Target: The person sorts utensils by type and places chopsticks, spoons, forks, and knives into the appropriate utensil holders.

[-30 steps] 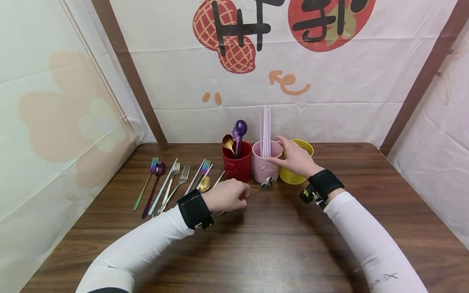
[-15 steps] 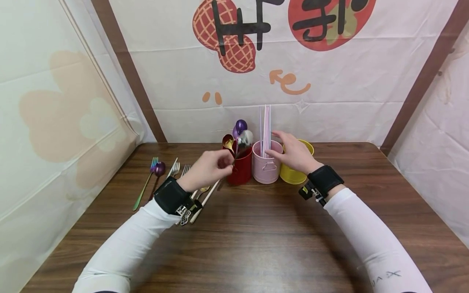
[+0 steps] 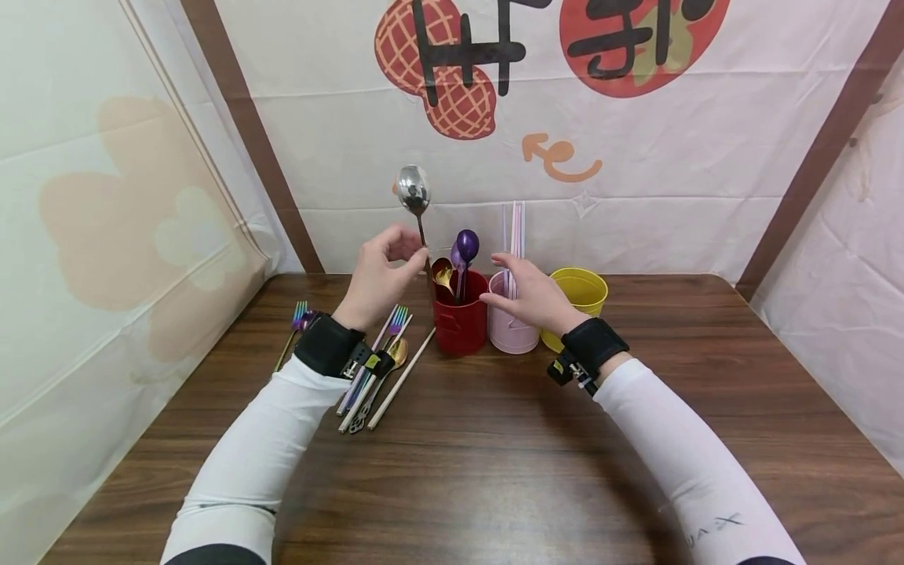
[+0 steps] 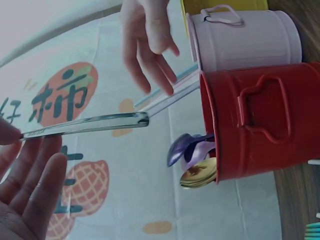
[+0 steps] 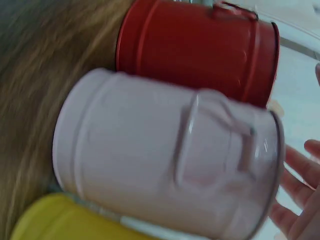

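Note:
My left hand (image 3: 381, 275) pinches a silver spoon (image 3: 413, 188) by its handle and holds it nearly upright, bowl on top. The spoon's lower end overlaps the left side of the red bucket (image 3: 461, 329) in the head view. In the left wrist view, the handle (image 4: 95, 124) ends short of the red bucket's mouth. Purple and gold spoons (image 4: 199, 174) lean out of that bucket. My right hand (image 3: 533, 298) is held with fingers spread over the pink bucket (image 3: 514, 337), fingertips near the red bucket's rim. Pale chopsticks (image 3: 519, 227) stand in the pink bucket, partly hidden by this hand.
A yellow bucket (image 3: 581, 290) stands right of the pink one. On the table's left lie more chopsticks (image 3: 402, 380), a gold spoon (image 3: 400, 353) and rainbow-coloured forks (image 3: 300, 312), partly covered by my left arm. A printed cloth (image 3: 339, 118) hangs behind the table.
My left hand has risen and moved left with the spoon, from low before the pink bucket to above the red one, turning it upright. My right hand has shifted left toward the red bucket.

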The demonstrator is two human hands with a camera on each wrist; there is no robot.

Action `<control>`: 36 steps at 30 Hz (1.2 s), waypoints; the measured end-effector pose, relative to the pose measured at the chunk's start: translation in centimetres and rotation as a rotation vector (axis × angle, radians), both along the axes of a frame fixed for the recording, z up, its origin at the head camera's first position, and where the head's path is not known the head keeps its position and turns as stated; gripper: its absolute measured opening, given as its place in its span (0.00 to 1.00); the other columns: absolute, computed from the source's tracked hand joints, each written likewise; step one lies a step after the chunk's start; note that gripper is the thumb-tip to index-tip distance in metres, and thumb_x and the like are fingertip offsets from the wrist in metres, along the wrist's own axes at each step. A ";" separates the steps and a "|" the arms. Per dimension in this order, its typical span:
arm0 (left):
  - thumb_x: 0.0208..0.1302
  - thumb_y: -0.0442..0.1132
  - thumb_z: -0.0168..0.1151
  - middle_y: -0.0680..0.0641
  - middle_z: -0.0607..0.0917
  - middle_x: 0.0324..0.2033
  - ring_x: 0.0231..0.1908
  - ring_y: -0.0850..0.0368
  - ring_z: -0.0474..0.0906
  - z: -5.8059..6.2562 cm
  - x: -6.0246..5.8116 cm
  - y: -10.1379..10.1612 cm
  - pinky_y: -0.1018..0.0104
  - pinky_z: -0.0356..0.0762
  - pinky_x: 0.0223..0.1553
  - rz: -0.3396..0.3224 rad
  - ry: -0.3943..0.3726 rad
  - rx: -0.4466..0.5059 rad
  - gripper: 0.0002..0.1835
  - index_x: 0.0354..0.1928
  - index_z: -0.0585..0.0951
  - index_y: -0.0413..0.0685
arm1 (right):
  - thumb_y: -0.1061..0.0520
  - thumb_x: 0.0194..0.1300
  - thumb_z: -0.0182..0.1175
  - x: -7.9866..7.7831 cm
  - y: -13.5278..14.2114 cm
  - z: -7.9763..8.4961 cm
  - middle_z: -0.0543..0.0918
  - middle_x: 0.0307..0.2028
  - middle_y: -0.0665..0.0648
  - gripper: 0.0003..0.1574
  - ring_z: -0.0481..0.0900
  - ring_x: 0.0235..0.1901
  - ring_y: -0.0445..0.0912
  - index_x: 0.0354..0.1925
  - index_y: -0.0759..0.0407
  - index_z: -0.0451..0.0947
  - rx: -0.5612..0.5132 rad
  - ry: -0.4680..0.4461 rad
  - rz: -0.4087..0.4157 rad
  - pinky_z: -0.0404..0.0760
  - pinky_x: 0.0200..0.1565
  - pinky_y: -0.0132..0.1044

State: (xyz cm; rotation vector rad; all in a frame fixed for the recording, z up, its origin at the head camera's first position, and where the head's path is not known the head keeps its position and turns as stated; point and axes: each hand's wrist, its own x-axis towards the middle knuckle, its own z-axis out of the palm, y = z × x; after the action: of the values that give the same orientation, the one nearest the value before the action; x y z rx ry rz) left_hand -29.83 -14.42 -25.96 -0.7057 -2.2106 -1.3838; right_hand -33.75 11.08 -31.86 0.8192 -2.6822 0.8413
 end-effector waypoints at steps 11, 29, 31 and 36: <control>0.65 0.28 0.59 0.34 0.82 0.36 0.29 0.61 0.80 -2.2 -2.7 0.7 0.74 0.77 0.28 0.058 -0.050 0.163 0.08 0.42 0.77 0.28 | 0.31 0.60 0.60 -0.4 -2.1 -1.8 0.76 0.57 0.60 0.52 0.75 0.54 0.51 0.71 0.57 0.57 0.041 -0.043 -0.066 0.76 0.54 0.46; 0.62 0.31 0.63 0.41 0.85 0.34 0.30 0.51 0.79 -6.2 -4.8 0.6 0.70 0.73 0.33 0.126 -0.063 -0.059 0.05 0.38 0.82 0.35 | 0.30 0.61 0.60 -0.6 -2.4 -2.2 0.73 0.63 0.54 0.52 0.74 0.54 0.49 0.71 0.55 0.55 0.018 -0.042 -0.101 0.76 0.53 0.44; 0.62 0.32 0.63 0.41 0.86 0.33 0.31 0.52 0.78 -6.3 -4.8 0.7 0.68 0.72 0.33 0.139 -0.065 -0.117 0.06 0.38 0.83 0.36 | 0.30 0.61 0.60 -0.5 -2.3 -2.2 0.73 0.63 0.54 0.53 0.74 0.55 0.49 0.71 0.55 0.55 0.017 -0.042 -0.103 0.76 0.53 0.44; 0.65 0.38 0.62 0.44 0.86 0.31 0.30 0.52 0.78 -6.7 -4.7 0.8 0.62 0.72 0.32 0.179 -0.081 -0.278 0.09 0.39 0.86 0.39 | 0.30 0.60 0.60 -0.5 -2.3 -2.2 0.74 0.62 0.55 0.52 0.74 0.54 0.49 0.71 0.55 0.56 0.017 -0.043 -0.102 0.76 0.52 0.44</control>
State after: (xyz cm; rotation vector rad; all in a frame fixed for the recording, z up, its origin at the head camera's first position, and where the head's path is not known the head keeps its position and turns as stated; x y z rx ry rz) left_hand -34.55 -13.58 -32.65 -0.5338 -2.4921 -1.0472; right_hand -34.25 8.77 -34.04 0.6680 -2.7457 0.8227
